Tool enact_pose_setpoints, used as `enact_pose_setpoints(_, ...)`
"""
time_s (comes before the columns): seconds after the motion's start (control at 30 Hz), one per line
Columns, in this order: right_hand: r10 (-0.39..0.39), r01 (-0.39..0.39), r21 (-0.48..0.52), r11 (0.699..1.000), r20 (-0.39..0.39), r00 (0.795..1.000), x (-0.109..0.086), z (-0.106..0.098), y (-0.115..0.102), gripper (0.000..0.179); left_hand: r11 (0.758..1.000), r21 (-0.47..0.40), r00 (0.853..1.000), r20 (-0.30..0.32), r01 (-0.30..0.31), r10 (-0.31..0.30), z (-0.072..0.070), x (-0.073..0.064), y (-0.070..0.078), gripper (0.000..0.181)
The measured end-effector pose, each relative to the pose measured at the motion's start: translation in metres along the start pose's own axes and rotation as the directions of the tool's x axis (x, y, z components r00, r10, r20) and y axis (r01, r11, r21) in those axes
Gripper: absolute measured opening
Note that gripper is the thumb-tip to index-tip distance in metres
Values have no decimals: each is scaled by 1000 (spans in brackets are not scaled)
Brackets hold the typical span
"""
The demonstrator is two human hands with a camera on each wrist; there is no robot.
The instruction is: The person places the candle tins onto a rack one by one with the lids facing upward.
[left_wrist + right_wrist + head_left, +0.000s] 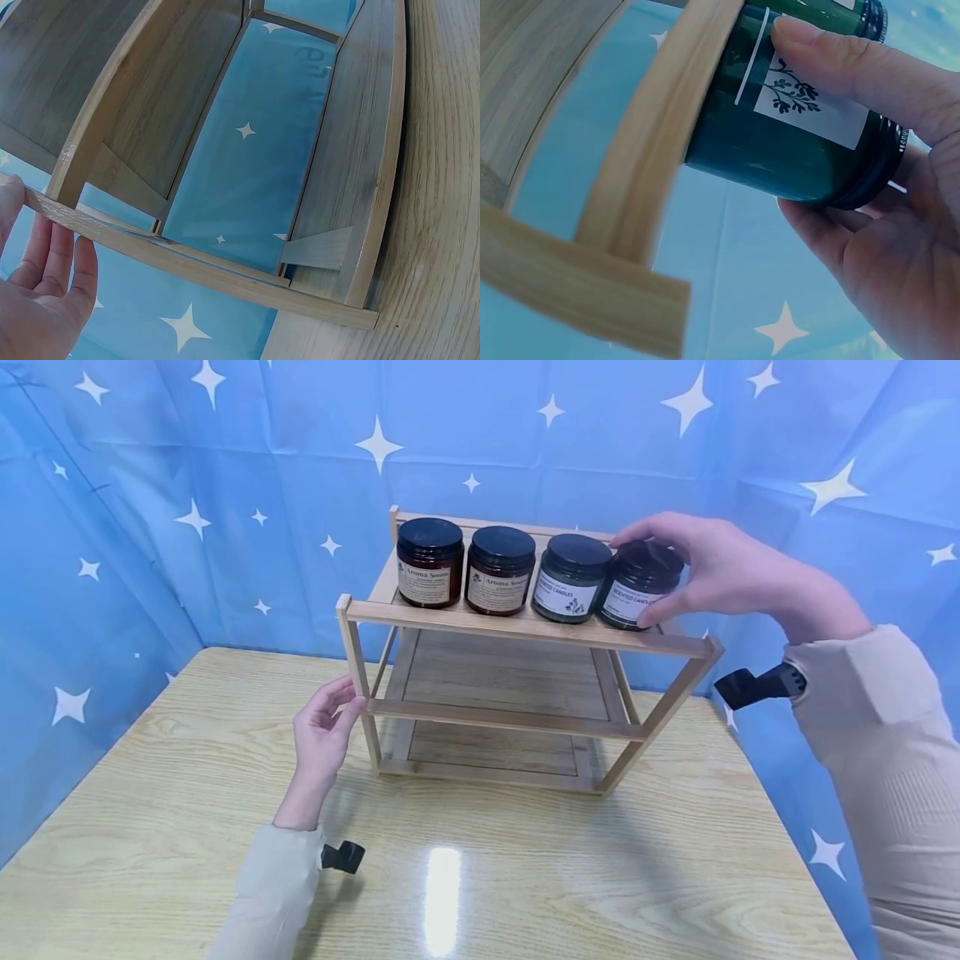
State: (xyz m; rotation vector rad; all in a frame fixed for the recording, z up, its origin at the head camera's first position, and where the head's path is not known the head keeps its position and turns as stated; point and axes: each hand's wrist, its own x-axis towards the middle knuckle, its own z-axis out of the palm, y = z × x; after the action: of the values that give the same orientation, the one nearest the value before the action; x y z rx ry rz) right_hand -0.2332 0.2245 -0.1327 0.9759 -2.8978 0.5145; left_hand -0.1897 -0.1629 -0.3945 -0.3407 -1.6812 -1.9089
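My right hand (pixel 712 564) grips the rightmost scented candle jar (pixel 626 597) on the top shelf of a wooden rack (pixel 525 620). In the right wrist view, the thumb lies on the white label of this green candle jar (pixel 765 150), fingers behind it, its base close to the shelf's front rail. Another green candle jar (pixel 558 597) stands right beside it, then two brown candle jars, one (pixel 498 589) in the middle and one (pixel 427 581) at the left end. My left hand (pixel 322 722) pinches the rack's left front post (pixel 142 244) between thumb and fingers.
Below the top shelf, the rack has a middle shelf (pixel 502 672) and a bottom shelf (pixel 495 750). It stands on a light wood-grain table (pixel 225 760). A blue curtain (pixel 315 485) with white stars hangs behind and at both sides.
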Motion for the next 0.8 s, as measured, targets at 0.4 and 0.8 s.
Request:
enact_pose_setpoints(0.4, -3, 3, 54, 999, -10, 1000, -4, 5, 1, 100, 1000, 2, 1000, -1, -6, 6, 0, 1, -2, 24)
enact_pose_setpoints(0.8, 157, -39, 261, 964, -449, 879, -46, 34, -15, 87, 994, 96, 988, -141, -54, 67, 10, -2, 15, 16)
